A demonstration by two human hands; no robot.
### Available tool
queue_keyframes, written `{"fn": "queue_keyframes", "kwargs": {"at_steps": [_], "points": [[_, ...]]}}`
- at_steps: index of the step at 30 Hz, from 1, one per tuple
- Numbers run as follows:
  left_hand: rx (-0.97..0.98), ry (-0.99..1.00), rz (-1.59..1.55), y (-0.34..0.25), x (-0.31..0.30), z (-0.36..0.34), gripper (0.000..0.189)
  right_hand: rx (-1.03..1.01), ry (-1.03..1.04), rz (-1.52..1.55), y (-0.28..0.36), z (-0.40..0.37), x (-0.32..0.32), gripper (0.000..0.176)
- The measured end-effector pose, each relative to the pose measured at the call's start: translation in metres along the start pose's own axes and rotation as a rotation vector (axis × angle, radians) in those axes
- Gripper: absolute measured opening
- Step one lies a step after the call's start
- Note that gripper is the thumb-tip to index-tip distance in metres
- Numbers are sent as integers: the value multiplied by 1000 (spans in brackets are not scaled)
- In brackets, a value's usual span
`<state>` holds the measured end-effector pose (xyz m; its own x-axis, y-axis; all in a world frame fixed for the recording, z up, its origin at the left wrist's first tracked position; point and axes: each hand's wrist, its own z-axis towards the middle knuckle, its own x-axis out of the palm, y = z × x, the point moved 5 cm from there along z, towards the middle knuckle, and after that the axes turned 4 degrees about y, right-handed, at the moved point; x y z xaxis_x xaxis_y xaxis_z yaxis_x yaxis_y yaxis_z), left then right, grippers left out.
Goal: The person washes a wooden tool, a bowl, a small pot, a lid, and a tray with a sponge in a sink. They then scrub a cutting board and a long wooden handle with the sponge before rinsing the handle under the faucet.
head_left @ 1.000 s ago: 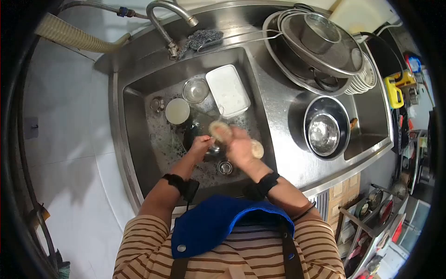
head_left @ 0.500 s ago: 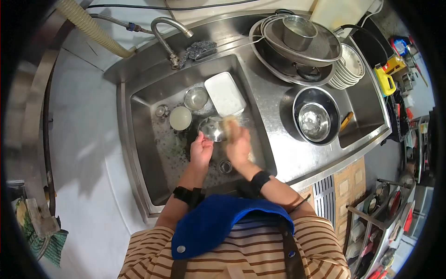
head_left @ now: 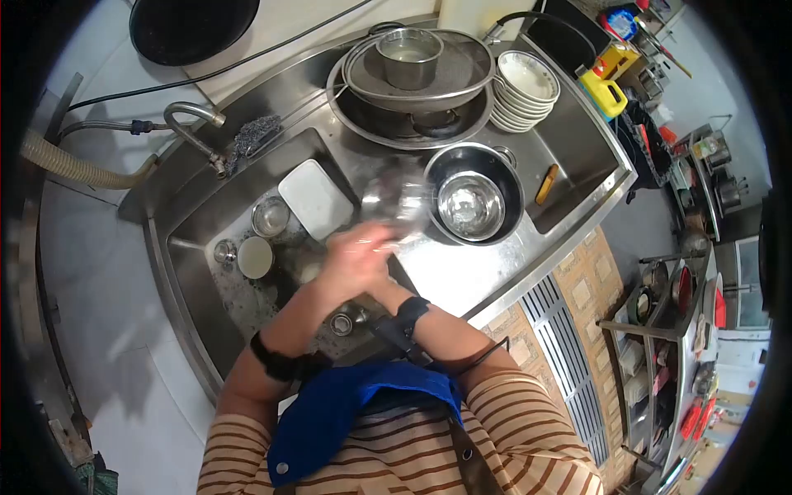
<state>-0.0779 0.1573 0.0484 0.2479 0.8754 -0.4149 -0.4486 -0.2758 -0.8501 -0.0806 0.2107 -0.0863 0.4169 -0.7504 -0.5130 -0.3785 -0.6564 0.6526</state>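
Observation:
My left hand point(head_left: 356, 254) is closed on the rim of a shiny metal bowl point(head_left: 398, 202), which is smeared by motion. It holds the bowl over the sink's right edge, close beside a larger dark-sided metal bowl point(head_left: 515, 198) with a smaller silver bowl point(head_left: 470, 209) inside. Below the left hand, my right hand point(head_left: 381, 290) is mostly covered by it, and its fingers are hidden. A pale, sponge-like lump point(head_left: 310, 272) shows just left of the hands. In the sink point(head_left: 186, 301), a white rectangular dish point(head_left: 315, 198) leans near the right wall.
A metal cup point(head_left: 271, 216), a pale round bowl point(head_left: 256, 258) and small metal pieces lie in the sink's murky water. Behind it are a faucet point(head_left: 194, 136) and a steel scourer point(head_left: 254, 136). A strainer point(head_left: 466, 70) tops nested pans; stacked white bowls point(head_left: 528, 78) stand beside it.
The left hand has carried the metal bowl rightward out of the sink to the counter side. The right hand has gone from scrubbing at the bowl to beneath the left. The view has shifted right.

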Motion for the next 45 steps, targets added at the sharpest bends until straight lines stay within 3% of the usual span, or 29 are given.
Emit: {"fn": "queue_keyframes", "kwargs": {"at_steps": [1,3,5,7,8,9,10,12,13,14,17,20,26,27,29,30,32,33,35,37,39,40,41,43,45], "points": [[211,89,283,-18,16,19,8,-107,18,29,0,0,2,34],[218,252,271,-10,55,41,15,-324,66,87,-7,7,13,31],[405,129,385,3,80,54,14,-555,162,152,-12,23,36,30],[400,19,384,3,76,60,13,-424,255,1040,-59,91,95,29],[359,5,416,15,63,55,13,-415,178,583,-48,84,80,30],[284,-130,327,27,45,50,15,-409,85,129,-35,74,52,31],[219,-262,233,40,29,45,18,-416,116,134,-36,74,46,31],[-108,-472,71,110,-16,13,18,-416,-15,-577,-34,74,39,38],[-266,-564,103,157,-40,-14,19,-326,-56,-108,-2,46,10,46],[-363,-608,284,192,-66,-38,23,-310,-57,-75,4,44,8,48],[-717,-264,725,280,-106,-91,29,-287,-29,-56,12,47,16,53],[-783,-115,939,317,-112,-110,33,-301,29,-80,13,53,31,54],[-1105,200,769,377,-110,-120,24,-375,73,-60,18,61,36,52],[-1112,209,762,373,-104,-128,24,-365,57,-97,20,64,35,52],[-896,86,633,348,-94,-135,19,-358,43,-130,28,69,32,51],[-900,90,634,331,-94,-141,19,-376,37,-109,35,67,31,49],[-799,382,263,293,-72,-154,21,-397,17,-101,47,59,32,46],[-804,382,263,278,-69,-162,21,-397,23,-100,47,58,38,46],[-1056,328,-109,253,-53,-184,20,-484,82,-242,45,56,58,44],[-1031,348,-7,227,-41,-192,20,-515,139,-310,34,58,84,41],[-1005,371,99,215,-30,-206,21,-518,406,-723,16,57,123,37],[-741,220,187,207,-30,-205,20,-738,502,-748,15,45,129,34],[-475,73,271,195,-31,-204,21,-743,505,-746,5,45,140,34],[-555,173,343,183,-28,-198,19,-408,596,-740,-35,63,169,33],[-568,32,245,188,-27,-204,31,-370,585,-699,-26,67,171,27]]}}
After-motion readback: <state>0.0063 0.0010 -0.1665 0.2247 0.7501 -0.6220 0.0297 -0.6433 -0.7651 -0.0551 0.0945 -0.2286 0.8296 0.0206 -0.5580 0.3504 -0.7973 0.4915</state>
